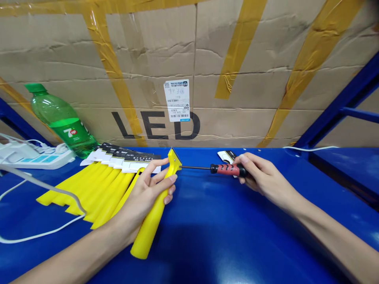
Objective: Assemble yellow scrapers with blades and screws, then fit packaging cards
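Observation:
My left hand (155,183) is wrapped round a yellow scraper (151,225), its head up and its handle slanting down toward me. A thin dark blade edge shows at the scraper's head. In my right hand (257,171) is a screwdriver (226,169) with a red and black handle, held level. The screwdriver's tip meets the side of the scraper's head, at or close to the screw there. Behind the right fingers lies a small black and white card (227,157), partly covered by the handle.
Several yellow scrapers (89,189) with card sleeves lie in a row at left. Behind them are a green soda bottle (63,118) and a white power strip (50,157) with loose cables. A large cardboard box (154,51) walls the back of the blue shelf (225,236).

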`<state>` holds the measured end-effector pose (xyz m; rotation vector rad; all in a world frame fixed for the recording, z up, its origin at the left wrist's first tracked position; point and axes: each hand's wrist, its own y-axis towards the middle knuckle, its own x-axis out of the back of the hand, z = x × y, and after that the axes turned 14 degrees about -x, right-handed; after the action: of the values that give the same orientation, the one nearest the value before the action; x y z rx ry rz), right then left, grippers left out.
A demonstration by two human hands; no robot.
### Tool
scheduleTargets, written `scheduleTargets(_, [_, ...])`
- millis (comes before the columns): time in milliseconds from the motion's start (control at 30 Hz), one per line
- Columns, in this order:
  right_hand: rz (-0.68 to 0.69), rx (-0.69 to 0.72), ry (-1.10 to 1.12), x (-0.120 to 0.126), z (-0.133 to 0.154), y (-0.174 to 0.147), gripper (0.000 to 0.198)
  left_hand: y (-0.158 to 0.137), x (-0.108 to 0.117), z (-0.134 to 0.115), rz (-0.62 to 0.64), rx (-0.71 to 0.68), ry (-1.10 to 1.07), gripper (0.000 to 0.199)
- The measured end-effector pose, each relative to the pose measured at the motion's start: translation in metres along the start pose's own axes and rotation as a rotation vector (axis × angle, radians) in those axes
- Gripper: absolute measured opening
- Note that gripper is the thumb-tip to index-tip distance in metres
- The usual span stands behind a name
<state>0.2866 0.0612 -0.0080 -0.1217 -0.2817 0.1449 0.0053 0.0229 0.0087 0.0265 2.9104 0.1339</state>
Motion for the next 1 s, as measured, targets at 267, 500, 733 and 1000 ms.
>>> scheduleTargets(267, [0.083, 0.091, -0.033, 0.0028, 0.0004, 0.0005, 0.03, 0.0016, -0.0017, -0.0013, -0.035, 0.002, -0.019, 0.05])
scheduleTargets(500, [0.082, 0.046, 0.012, 0.006, -0.0018, 0.0008, 0.034, -0.0009, -0.0036, 0.0023, -0.043, 0.037, -0.035, 0.052])
scheduleTargets(733, [-0.008, 0.018, -0.047, 0.0043, -0.0021, 0.0028, 0.039, -0.0017, -0.003, 0.0014, 0.003, 0.027, -0.042, 0.048])
scheduleTargets(1000, [0.08, 0.109, -0.041, 0.0037, 0.0026, -0.0035, 0.035, 0.0029, 0.0015, -0.0031, -0.028, 0.003, -0.027, 0.051])
